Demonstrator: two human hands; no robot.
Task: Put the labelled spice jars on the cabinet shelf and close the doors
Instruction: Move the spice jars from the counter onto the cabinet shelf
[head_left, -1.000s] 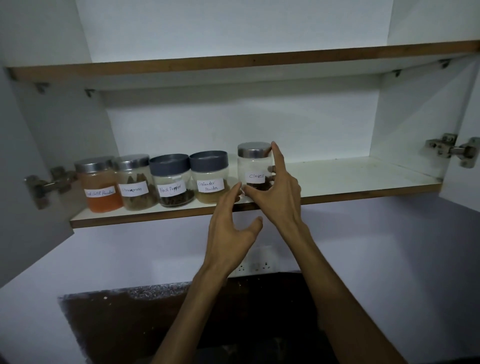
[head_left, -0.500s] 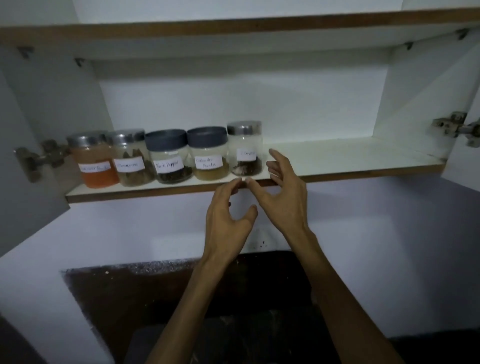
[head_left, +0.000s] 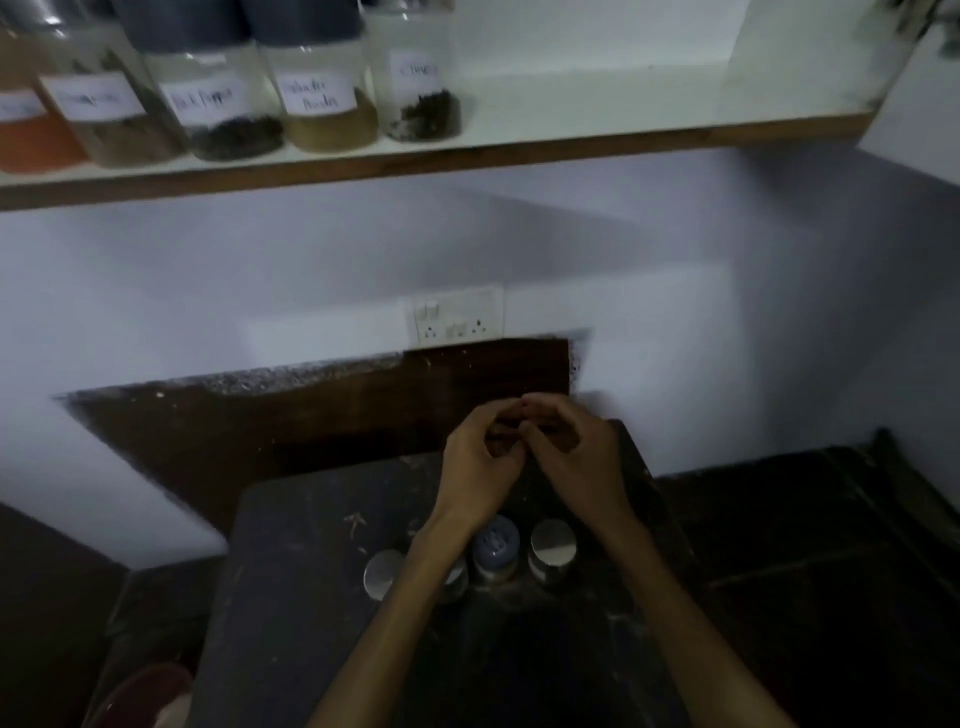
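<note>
Several labelled spice jars stand in a row at the left of the white cabinet shelf (head_left: 597, 101); the clove jar (head_left: 423, 88) is the rightmost, beside the coriander jar (head_left: 324, 98) and the black pepper jar (head_left: 218, 109). Low down, more jars stand on a dark slab (head_left: 311, 571): a blue-lidded jar (head_left: 496, 543), a silver-lidded jar (head_left: 553, 545), another silver-lidded jar (head_left: 383, 574), and one partly hidden under my left wrist. My left hand (head_left: 480, 467) and my right hand (head_left: 576, 457) hover above these jars, fingers loosely curled, fingertips meeting, holding nothing.
A white socket plate (head_left: 457, 317) sits on the wall below the shelf. The open right cabinet door (head_left: 935, 114) juts out at the top right. A dark counter (head_left: 831, 545) lies to the right, and a reddish object (head_left: 145, 696) sits at the bottom left.
Both hands left the clove jar standing on the shelf and dropped down to just above the jars on the slab. The view has tilted downward.
</note>
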